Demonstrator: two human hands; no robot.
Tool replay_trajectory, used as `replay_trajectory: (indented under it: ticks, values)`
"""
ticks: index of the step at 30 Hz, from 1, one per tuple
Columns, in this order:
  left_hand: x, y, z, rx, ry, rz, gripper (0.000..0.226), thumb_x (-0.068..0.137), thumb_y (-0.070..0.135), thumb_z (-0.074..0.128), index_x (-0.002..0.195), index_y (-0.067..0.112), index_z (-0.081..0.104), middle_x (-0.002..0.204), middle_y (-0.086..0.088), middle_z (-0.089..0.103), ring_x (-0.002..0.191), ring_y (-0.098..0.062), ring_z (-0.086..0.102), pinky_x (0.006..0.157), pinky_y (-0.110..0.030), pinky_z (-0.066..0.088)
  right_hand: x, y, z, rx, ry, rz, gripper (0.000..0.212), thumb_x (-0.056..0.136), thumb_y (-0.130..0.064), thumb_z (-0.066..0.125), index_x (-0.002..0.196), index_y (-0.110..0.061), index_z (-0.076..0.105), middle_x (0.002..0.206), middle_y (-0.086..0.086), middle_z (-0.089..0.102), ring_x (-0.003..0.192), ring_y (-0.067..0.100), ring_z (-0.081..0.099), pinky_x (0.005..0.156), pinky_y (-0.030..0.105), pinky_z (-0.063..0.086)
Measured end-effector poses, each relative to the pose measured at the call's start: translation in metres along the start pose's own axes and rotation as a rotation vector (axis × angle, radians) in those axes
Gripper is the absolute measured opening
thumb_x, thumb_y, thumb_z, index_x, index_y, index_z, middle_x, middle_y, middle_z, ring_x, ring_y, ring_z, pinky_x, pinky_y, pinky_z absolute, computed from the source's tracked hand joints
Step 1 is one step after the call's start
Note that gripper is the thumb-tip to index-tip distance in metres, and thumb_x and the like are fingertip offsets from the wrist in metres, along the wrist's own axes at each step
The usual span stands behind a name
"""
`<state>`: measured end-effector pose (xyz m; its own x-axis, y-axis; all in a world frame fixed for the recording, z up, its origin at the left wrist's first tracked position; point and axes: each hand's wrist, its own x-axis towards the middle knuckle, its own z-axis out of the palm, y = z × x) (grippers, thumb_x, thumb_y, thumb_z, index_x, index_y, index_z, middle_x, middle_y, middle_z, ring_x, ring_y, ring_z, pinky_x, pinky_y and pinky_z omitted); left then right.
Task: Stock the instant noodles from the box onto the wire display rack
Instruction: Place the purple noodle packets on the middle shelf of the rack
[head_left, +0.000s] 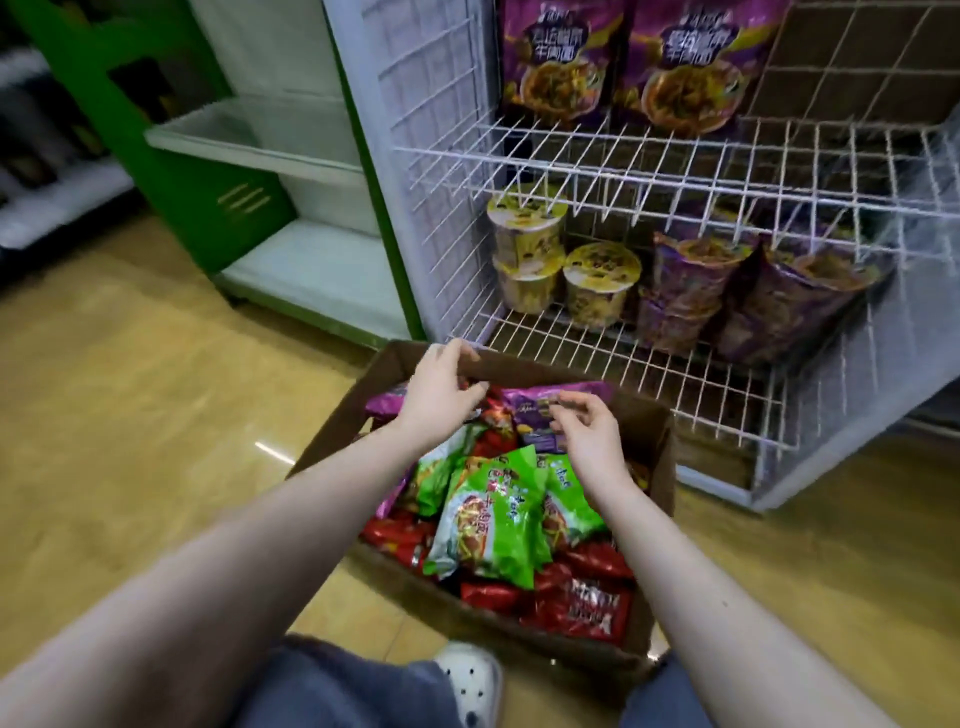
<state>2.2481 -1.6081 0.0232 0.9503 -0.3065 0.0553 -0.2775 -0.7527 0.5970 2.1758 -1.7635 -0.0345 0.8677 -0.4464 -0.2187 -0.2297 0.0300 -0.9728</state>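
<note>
- The box (524, 371) is heaped with noodle packets (488, 519): most stocking is left for you.
- The wire rack (623, 166) holds some cups (602, 283) and purple packs (685, 291).
- Your left hand (441, 397) and right hand (589, 434) hover loose, gripping nothing.

The top edge crops the purple noodle packs (680, 67); the wire rack (675, 171) holding them runs off the right edge. Blur hides whether the left hand (439, 397) or right hand (589, 434) grips anything.
</note>
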Motion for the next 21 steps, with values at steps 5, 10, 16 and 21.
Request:
replay_trajectory:
  ticks: [5, 10, 16, 21]
  values:
    - [-0.015, -0.051, -0.006, 0.084, -0.044, -0.172, 0.035, 0.080, 0.021, 0.068, 0.111, 0.011, 0.055, 0.115, -0.013, 0.051, 0.111, -0.029, 0.049, 0.096, -0.036, 0.039, -0.011, 0.036, 0.017, -0.006, -0.049, 0.087, 0.012, 0.091, -0.006, 0.055, 0.101, -0.013, 0.054, 0.093, 0.013, 0.060, 0.087, 0.024, 0.057, 0.078, 0.034, 0.046]
    - [-0.017, -0.096, -0.005, 0.152, -0.092, -0.302, 0.045, 0.081, 0.029, 0.069, 0.117, 0.008, 0.051, 0.118, -0.015, 0.050, 0.111, -0.032, 0.050, 0.098, -0.042, 0.041, -0.017, 0.050, 0.049, -0.014, -0.101, 0.136, 0.013, 0.091, -0.007, 0.054, 0.101, -0.015, 0.054, 0.091, 0.009, 0.060, 0.080, 0.022, 0.054, 0.069, 0.031, 0.042]
    - [-0.020, -0.142, 0.010, 0.196, -0.198, -0.535, 0.080, 0.072, 0.047, 0.075, 0.131, 0.008, 0.037, 0.131, -0.020, 0.040, 0.121, -0.039, 0.043, 0.102, -0.046, 0.039, -0.006, 0.054, 0.094, 0.041, -0.163, 0.197, 0.016, 0.091, -0.003, 0.052, 0.105, -0.012, 0.053, 0.085, 0.009, 0.060, 0.072, 0.017, 0.056, 0.061, 0.024, 0.041]
    - [-0.021, -0.180, 0.018, 0.192, -0.286, -0.720, 0.124, 0.055, 0.060, 0.081, 0.146, 0.010, 0.013, 0.145, -0.023, 0.024, 0.135, -0.042, 0.027, 0.109, -0.054, 0.029, -0.002, 0.068, 0.129, 0.029, -0.232, 0.254, 0.015, 0.093, -0.001, 0.048, 0.106, -0.009, 0.048, 0.086, 0.008, 0.060, 0.071, 0.015, 0.059, 0.058, 0.020, 0.048]
